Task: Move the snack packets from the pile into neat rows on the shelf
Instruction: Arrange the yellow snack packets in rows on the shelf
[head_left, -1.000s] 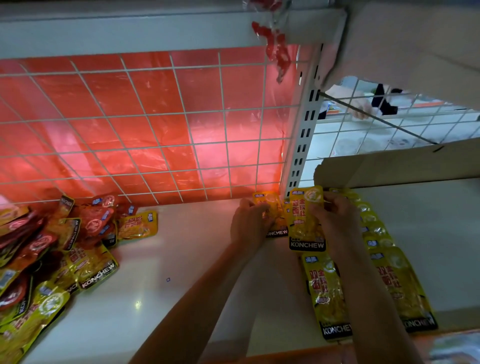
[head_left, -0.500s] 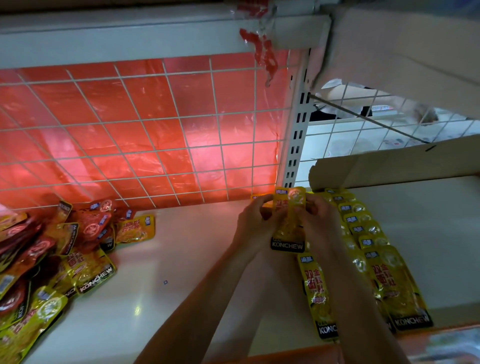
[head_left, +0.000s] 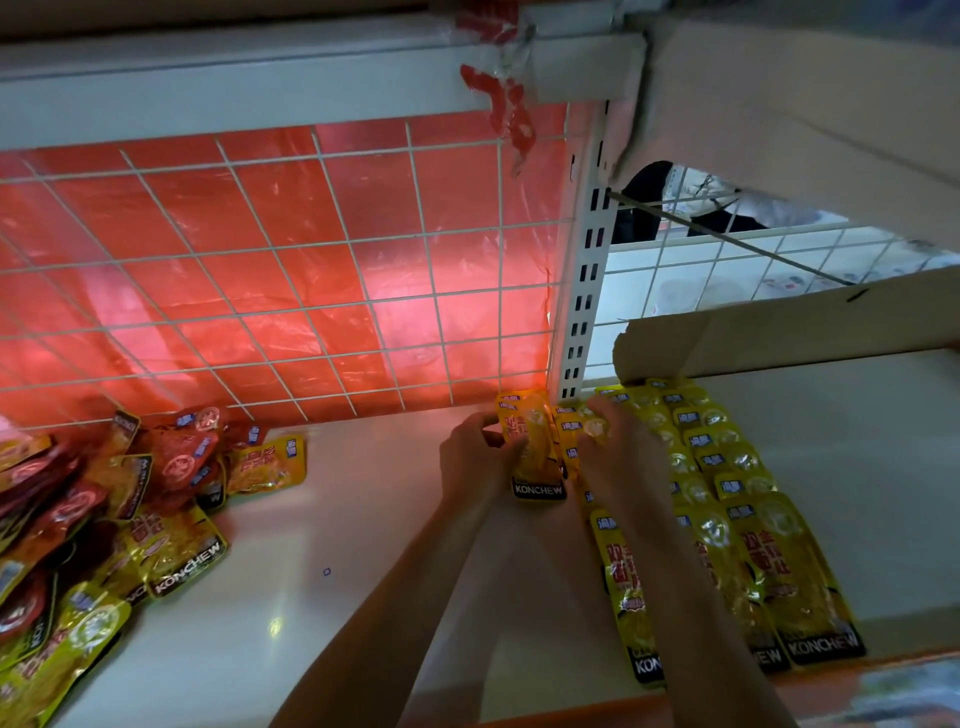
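A loose pile of red and yellow snack packets (head_left: 104, 514) lies at the shelf's left end. On the right, yellow packets form overlapping rows (head_left: 727, 519) running from the back wall to the front edge. At the back, my left hand (head_left: 475, 457) pinches the left edge of one yellow KONCHEW packet (head_left: 532, 447), which stands tilted beside the rows. My right hand (head_left: 618, 457) lies over the top packets of the left row, fingers curled on them; its fingertips hide part of the packets.
The white shelf (head_left: 337, 545) is backed by a wire grid (head_left: 311, 270) with red film behind it. A slotted white upright (head_left: 584, 291) stands behind the rows. A cardboard flap (head_left: 779, 332) overhangs the right rear. A person stands beyond the mesh.
The packet held up between both hands has come down toward the shelf beside the rows. My right hand has shifted from it onto the row's top packets.
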